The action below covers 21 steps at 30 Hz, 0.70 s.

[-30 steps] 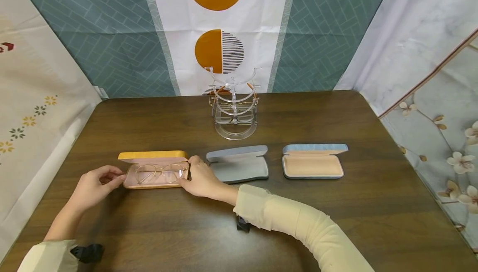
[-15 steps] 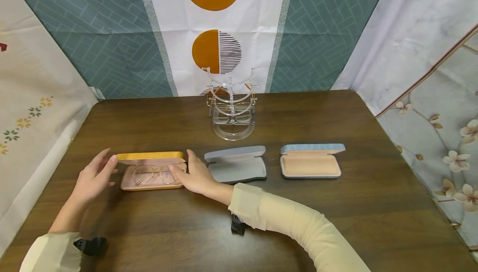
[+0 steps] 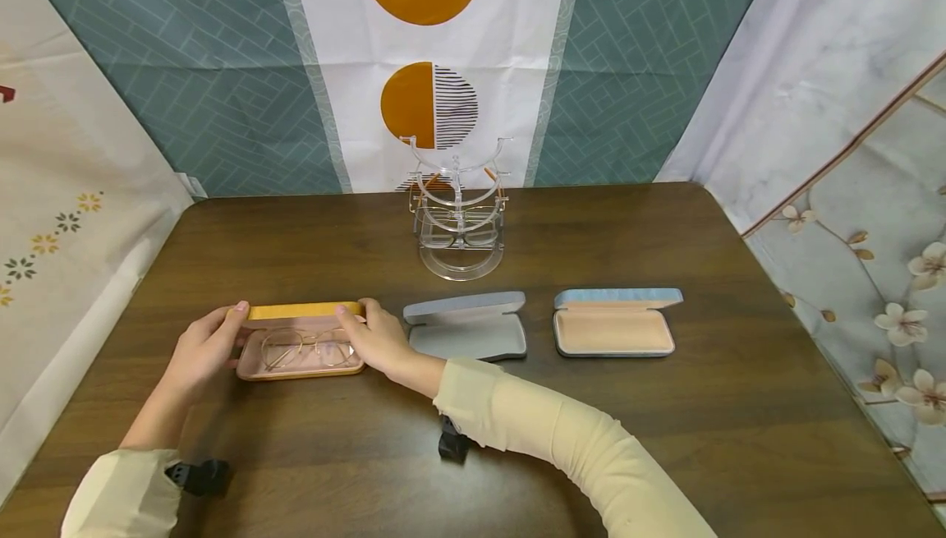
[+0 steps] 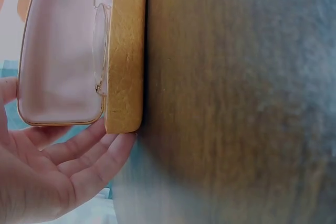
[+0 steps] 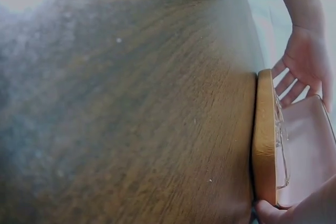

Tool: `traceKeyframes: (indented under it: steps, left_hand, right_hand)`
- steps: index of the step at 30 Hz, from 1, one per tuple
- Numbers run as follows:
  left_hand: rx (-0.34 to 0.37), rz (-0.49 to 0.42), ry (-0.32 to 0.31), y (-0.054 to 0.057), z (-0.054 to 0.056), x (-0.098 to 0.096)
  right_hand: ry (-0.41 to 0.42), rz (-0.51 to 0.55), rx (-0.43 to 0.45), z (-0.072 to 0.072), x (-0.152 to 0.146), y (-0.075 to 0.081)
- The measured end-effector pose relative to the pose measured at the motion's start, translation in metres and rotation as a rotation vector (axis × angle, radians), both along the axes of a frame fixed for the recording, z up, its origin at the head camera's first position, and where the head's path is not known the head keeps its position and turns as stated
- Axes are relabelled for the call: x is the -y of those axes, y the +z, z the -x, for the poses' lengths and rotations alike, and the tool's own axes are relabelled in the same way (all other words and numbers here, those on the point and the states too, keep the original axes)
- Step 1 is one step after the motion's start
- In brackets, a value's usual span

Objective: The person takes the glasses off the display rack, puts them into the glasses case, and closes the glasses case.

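A yellow glasses case (image 3: 305, 311) with pink lining lies at the left with its lid up. Inside its base rests a pair of thin gold-rimmed eyeglasses (image 3: 306, 349), also partly seen in the left wrist view. My left hand (image 3: 203, 349) is at the case's left end, thumb at the lid's corner. In the left wrist view, the fairly straight fingers (image 4: 89, 156) touch the base's end. My right hand (image 3: 380, 341) holds the right end, its thumb (image 3: 350, 320) over the lid. In the right wrist view, one fingertip (image 5: 266, 211) sits against the base's end.
To the right stand two more opened cases, one grey (image 3: 466, 337) and one blue with beige lining (image 3: 613, 333). A clear acrylic stand (image 3: 460, 267) holding several eyeglasses is farther back. Patterned cloths surround the brown table (image 3: 591, 448).
My left hand lifted from the base's end to the lid's left corner, then moved in against it. The right thumb moved from the base's edge up to the lid. The lid tipped slightly forward.
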<state>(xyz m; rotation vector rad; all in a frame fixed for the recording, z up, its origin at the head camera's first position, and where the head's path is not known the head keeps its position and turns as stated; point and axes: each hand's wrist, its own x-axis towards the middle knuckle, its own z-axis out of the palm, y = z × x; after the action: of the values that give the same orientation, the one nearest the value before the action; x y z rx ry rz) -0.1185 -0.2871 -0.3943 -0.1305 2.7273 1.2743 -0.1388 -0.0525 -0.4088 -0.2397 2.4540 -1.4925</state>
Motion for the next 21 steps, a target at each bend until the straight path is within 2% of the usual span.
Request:
traceKeyframes:
  steps: [9,17,21]
  left_hand:
    - [-0.017,-0.022,0.013,-0.001,-0.004,0.001]
    - [0.002,-0.102,-0.005,0.002,-0.004,0.004]
    - [0.01,-0.135,-0.01,-0.001,-0.003,0.008]
  right_hand:
    - [-0.05,0.0,0.025,0.006,0.005,-0.003]
    - [-0.081,-0.006,0.042,0.01,0.005,-0.001]
    - [-0.081,-0.007,0.028,0.012,0.005,-0.001]
